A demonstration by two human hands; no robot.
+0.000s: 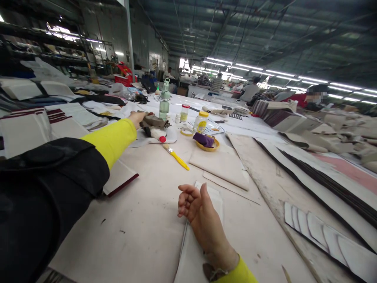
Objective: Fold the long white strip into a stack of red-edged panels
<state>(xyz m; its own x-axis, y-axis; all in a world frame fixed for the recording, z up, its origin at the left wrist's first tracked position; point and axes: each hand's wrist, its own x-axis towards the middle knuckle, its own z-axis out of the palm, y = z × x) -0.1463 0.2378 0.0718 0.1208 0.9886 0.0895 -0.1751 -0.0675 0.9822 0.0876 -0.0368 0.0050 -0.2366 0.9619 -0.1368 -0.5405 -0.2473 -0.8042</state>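
Note:
My left hand (pixel 137 118) reaches out at the upper left and touches a crumpled brown cloth (pixel 153 121); its fingers are partly hidden by the cloth, so their grip does not show. Below the cloth lies a white bottle with a red cap (pixel 159 135). My right hand (pixel 196 206) hovers palm up over a pale folded strip (pixel 194 239), fingers loosely curled and apart, holding nothing. A yellow-handled brush (pixel 178 158) lies between the hands. Farther right, a purple cloth (pixel 204 139) rests in a yellow basket (pixel 217 147).
A yellow-lidded jar (pixel 201 122), a red-lidded jar (pixel 184 114) and a green bottle (pixel 164 107) stand farther back. Folded pale pieces with dark red edges (pixel 26 129) lie at left. Dark-edged strips (pixel 318 184) lie at right. Several people are in the background.

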